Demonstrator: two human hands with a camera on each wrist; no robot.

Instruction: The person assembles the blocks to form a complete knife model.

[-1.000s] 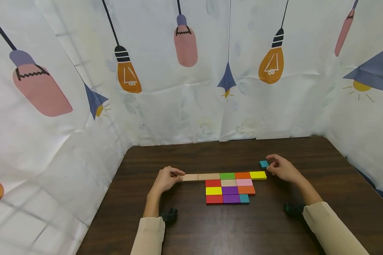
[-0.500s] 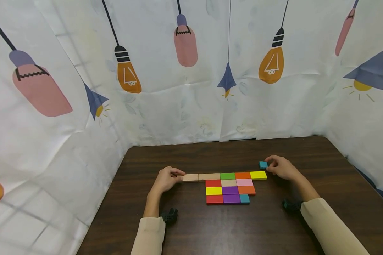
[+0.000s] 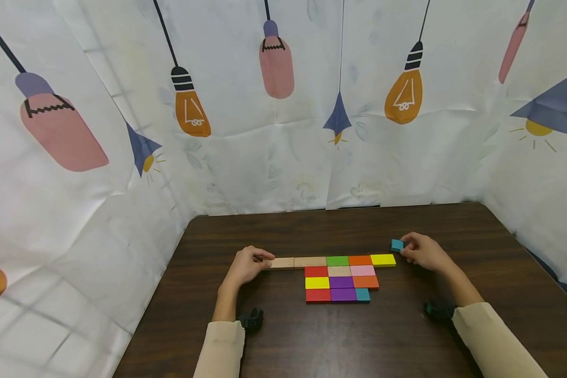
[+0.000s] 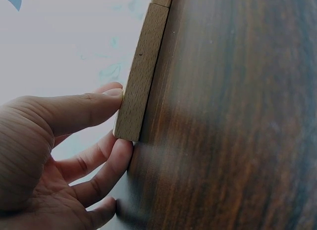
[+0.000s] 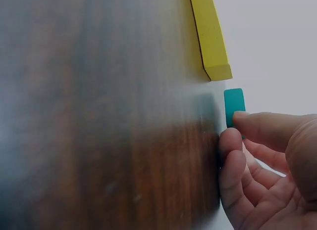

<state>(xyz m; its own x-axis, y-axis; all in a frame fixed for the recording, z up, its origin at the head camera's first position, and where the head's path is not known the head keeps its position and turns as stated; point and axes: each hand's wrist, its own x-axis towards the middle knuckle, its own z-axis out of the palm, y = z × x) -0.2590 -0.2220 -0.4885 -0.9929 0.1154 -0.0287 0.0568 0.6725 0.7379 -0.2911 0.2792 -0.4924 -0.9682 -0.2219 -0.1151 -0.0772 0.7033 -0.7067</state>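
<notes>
My left hand (image 3: 247,265) is at the left end of a row of flat blocks, holding a plain wooden block (image 3: 282,263). In the left wrist view the thumb lies on an edge of that wooden block (image 4: 142,74) and a fingertip touches its end; part of the grip is hidden. Beyond the row's right end, my right hand (image 3: 424,252) pinches a small teal block (image 3: 397,245) between thumb and fingers. The right wrist view has the teal block (image 5: 235,105) apart from the end of the yellow block (image 5: 210,37).
The row continues with another wooden block (image 3: 310,262), a green block (image 3: 337,261), an orange block (image 3: 360,260) and a yellow block (image 3: 382,260). Beneath it, several coloured blocks form three shorter rows, with a purple block (image 3: 342,282) mid-way. A printed curtain (image 3: 283,157) hangs behind the brown table (image 3: 312,336).
My right hand has shifted slightly to the right and nearer, bringing the teal block along to the right. The left hand and the laid blocks keep their places.
</notes>
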